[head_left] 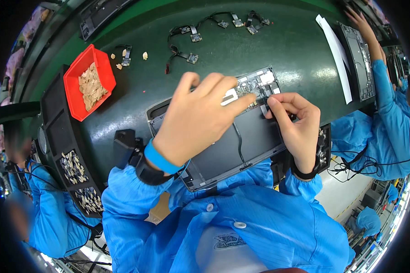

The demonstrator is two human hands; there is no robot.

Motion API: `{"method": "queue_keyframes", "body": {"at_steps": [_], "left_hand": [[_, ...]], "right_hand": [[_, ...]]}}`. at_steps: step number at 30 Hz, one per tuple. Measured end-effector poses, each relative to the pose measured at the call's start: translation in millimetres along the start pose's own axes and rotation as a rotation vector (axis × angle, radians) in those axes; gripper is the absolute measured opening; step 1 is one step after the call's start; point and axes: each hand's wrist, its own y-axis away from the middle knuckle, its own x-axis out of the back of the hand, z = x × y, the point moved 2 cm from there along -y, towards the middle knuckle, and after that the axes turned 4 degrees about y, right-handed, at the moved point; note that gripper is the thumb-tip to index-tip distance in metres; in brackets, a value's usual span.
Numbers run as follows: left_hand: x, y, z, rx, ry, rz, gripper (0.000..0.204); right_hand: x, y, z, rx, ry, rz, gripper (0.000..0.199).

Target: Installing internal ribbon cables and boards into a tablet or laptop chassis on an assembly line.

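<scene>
A shallow black tablet housing (218, 150) lies tilted at the bench's near edge, with a circuit board (248, 88) along its far side and a black cable (238, 141) running across its inside. Over the left part of the housing is my left hand (198, 113), its fingers apart and one fingertip at the board. It holds nothing that I can see. At the board's right end my right hand (296, 120) pinches a small dark strip (264, 108) between thumb and finger; the fingertips partly hide it. Each wrist wears a black band, the left also a blue one.
A red bin (69, 93) of beige pieces stands left, beside a black compartment tray (54, 125) of small parts. Small circuit boards with black cables (196, 37) lie across the bench's far side. White sheets (336, 59) and another opened device (359, 63) are right, near a co-worker's arm (381, 86).
</scene>
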Motion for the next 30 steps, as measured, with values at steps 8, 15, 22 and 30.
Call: {"method": "queue_keyframes", "body": {"at_steps": [8,15,22,30], "left_hand": [[-17,-12,-9,-0.061,0.016,-0.010,0.039],[-19,-4,-11,-0.066,0.053,0.093,0.043],[-19,-2,-10,-0.058,0.076,0.096,0.046],[-16,-5,-13,-0.079,0.062,0.113,0.046]], "right_hand": [[-10,-9,3,0.020,0.043,0.035,0.014],[-14,-11,5,0.054,0.176,0.034,0.015],[-16,-8,3,0.047,0.214,0.043,0.015],[-16,-12,-3,0.067,0.217,0.029,0.014]]}}
